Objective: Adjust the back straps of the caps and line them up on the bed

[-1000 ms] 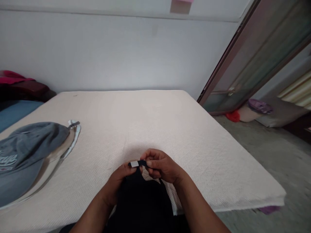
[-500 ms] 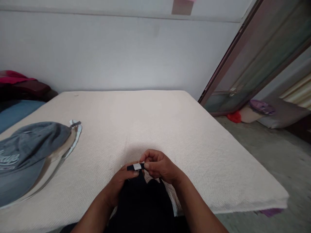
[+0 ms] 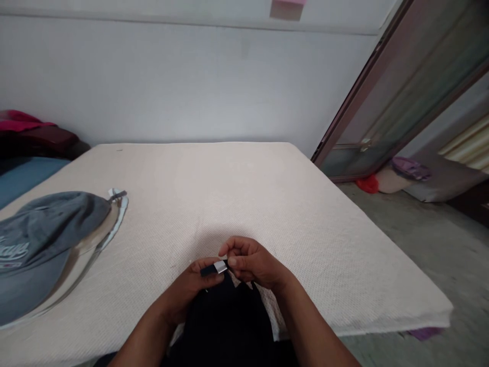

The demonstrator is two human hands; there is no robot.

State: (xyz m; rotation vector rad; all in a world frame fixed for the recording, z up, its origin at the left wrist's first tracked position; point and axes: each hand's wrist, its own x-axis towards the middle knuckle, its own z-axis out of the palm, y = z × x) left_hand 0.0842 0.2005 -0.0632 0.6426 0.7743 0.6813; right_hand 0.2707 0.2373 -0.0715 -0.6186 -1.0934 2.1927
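A black cap (image 3: 229, 321) lies at the near edge of the bed, close to my body. Its back strap (image 3: 208, 270) carries a silver metal buckle (image 3: 220, 266). My left hand (image 3: 191, 285) grips the strap from the left, thumb on top just below the buckle. From the right, my right hand (image 3: 250, 262) pinches the strap's other side by the buckle between thumb and fingers. Through the gap under the strap the pale bed cover shows. How the strap's end runs behind my right fingers is hidden.
A grey cap (image 3: 64, 219) rests on top of a beige cap (image 3: 82, 255) to the left on the bed (image 3: 237, 178). Red and blue cloth (image 3: 30, 173) is piled at the far left. A sliding door (image 3: 362, 117) stands right, beyond the floor (image 3: 412, 239).
The buckle has tilted and shifted slightly right and down, and its metal face catches more light. My left hand has moved a little right with the strap; my right hand has barely moved.
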